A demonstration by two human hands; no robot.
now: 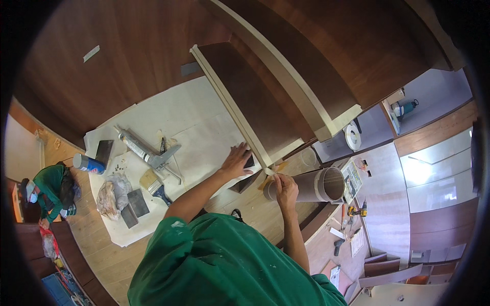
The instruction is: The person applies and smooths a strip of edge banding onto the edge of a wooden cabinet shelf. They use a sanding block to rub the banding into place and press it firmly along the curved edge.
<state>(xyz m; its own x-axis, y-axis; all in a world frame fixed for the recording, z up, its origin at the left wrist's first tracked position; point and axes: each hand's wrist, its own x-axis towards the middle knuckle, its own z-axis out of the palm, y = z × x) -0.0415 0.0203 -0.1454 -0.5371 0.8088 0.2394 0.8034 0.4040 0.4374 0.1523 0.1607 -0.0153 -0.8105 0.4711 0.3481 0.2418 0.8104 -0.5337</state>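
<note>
Right hand (pixel 286 188) pinches pale tape (pixel 269 172), fingertips partly hidden; left hand (pixel 236 159), spread, partly covers something dark (pixel 249 162).

So the shelf (pixel 250 86) was dark brown, the tape (pixel 228 106) on its edge cream. The panel (pixel 132 56) was reddish-brown, kinda streaky grain. Shirt (pixel 229 265) was green with whitish flecks, paper (pixel 199 122) off-white, can (pixel 91 164) mostly blue, drill (pixel 357 209) yellow and black, floor (pixel 97 229) pale tan planks.

Left of the panel (pixel 250 89), a caulking gun (pixel 137 148) and a brush (pixel 151 182) are laid on a sheet (pixel 204 137); a drill (pixel 359 209) is placed to its right.
</note>
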